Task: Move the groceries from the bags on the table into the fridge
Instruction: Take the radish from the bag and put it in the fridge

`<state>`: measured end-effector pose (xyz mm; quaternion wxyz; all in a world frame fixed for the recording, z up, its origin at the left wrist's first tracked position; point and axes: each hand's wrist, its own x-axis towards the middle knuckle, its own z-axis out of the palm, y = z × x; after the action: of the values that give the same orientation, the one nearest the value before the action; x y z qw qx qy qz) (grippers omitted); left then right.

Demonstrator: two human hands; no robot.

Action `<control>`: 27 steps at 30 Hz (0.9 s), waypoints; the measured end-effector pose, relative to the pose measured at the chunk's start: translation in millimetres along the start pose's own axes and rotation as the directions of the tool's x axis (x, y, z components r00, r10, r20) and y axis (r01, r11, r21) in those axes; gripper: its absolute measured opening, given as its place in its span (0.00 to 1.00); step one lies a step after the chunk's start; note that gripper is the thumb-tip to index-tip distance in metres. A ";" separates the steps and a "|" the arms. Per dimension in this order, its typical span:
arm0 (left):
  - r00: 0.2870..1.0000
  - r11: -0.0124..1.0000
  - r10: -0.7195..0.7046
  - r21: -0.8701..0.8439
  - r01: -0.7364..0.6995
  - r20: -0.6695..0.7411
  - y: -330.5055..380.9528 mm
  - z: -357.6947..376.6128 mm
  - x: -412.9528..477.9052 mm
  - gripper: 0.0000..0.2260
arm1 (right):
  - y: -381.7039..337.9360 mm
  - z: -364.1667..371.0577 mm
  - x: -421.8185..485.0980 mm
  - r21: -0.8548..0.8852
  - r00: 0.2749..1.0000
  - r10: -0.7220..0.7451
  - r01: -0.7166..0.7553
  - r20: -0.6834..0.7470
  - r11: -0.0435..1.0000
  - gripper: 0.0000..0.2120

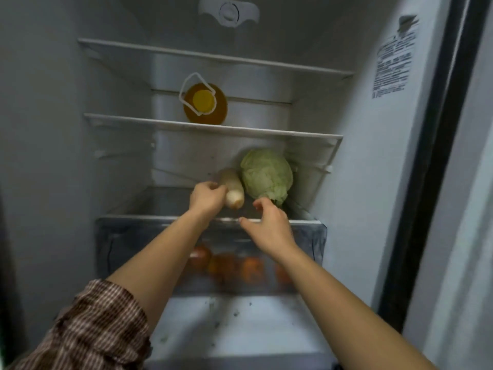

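I look into the open fridge [373,182]. A pale white radish [232,186] lies on the lowest glass shelf [170,201], its cut end towards me. My left hand [206,197] curls around the radish's near end. Right beside the radish sits a green cabbage [266,174]. My right hand [269,225] hovers over the shelf's front edge just below the cabbage, fingers spread and holding nothing.
A bottle of yellow oil [205,104] with a white handle stands on the middle shelf [133,121]. Below the hands, a clear drawer [120,249] holds several orange-red round fruits [250,268]. The top shelf [149,50] is bare. The door seal [426,156] runs down the right.
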<state>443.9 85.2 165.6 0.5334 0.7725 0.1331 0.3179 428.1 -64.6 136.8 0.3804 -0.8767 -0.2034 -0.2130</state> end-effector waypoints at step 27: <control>0.875 0.860 0.242 0.510 0.006 -0.419 -5.3 -388.6 -489.0 0.09 | -255.5 3.9 -401.7 0.418 0.837 -0.522 0.420 0.164 0.805 0.13</control>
<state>-174.3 108.4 79.0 0.2472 0.7899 0.2860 0.4828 -35.6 20.5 70.5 0.4392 -0.7318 -0.5026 -0.1377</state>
